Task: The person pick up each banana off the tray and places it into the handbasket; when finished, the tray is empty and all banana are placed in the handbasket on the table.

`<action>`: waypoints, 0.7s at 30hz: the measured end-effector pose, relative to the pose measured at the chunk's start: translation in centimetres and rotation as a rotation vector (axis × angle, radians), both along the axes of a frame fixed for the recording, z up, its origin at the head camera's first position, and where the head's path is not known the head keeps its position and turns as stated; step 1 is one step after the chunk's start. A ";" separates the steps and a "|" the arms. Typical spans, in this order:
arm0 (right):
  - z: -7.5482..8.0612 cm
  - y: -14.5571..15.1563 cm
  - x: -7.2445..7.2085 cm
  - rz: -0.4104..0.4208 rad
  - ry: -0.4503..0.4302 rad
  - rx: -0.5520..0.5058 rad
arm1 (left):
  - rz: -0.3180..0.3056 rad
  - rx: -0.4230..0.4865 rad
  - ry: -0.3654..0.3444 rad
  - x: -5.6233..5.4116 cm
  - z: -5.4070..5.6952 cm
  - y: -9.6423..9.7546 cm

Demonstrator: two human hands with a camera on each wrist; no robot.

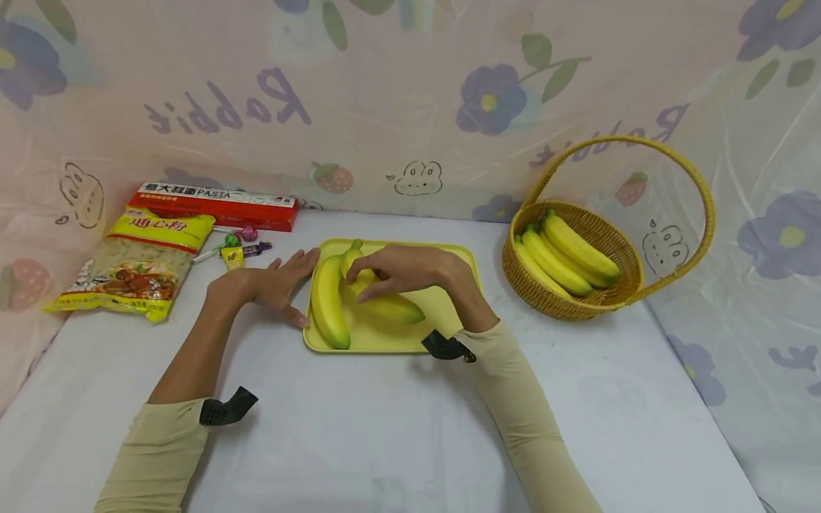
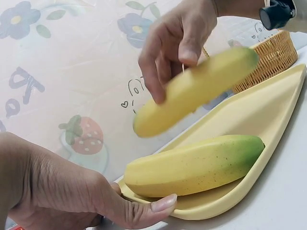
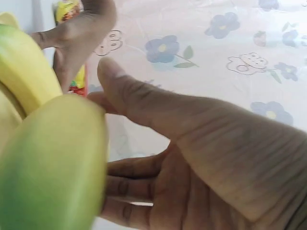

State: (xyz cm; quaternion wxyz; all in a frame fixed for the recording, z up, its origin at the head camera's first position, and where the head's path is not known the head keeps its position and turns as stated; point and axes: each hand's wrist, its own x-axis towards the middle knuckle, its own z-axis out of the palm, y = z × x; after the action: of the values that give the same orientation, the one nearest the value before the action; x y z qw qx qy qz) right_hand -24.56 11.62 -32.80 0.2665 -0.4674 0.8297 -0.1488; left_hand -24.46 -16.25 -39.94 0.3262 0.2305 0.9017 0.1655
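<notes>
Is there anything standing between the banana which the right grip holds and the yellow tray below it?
Nothing visible stands between the held banana and the bare part of the yellow tray. The other banana lies along the tray's left side and leaves that part uncovered.

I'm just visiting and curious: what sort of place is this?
Perhaps a staged corner for recording handwork, rather than a working kitchen: printed sheeting rises behind a white-covered table, and a dark device sits on the left sleeve.
</notes>
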 end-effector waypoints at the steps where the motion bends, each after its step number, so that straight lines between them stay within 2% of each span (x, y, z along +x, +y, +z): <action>1: 0.2 0.2 0.0 0.002 0.010 -0.019 | 0.000 0.004 0.002 0.0 0.0 0.0; 7: 1.4 1.1 0.3 -0.023 0.047 -0.067 | 0.002 0.020 -0.002 -0.2 -0.2 -0.1; 21: 3.3 3.8 0.3 -0.103 0.084 -0.088 | -0.006 0.022 0.009 0.0 0.0 -0.1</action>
State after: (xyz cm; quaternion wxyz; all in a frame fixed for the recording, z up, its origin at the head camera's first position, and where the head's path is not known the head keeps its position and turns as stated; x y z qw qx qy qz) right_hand -24.26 15.46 -29.48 0.2027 -0.4410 0.8559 -0.1788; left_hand -24.49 -16.39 -39.95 0.3200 0.2378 0.9005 0.1734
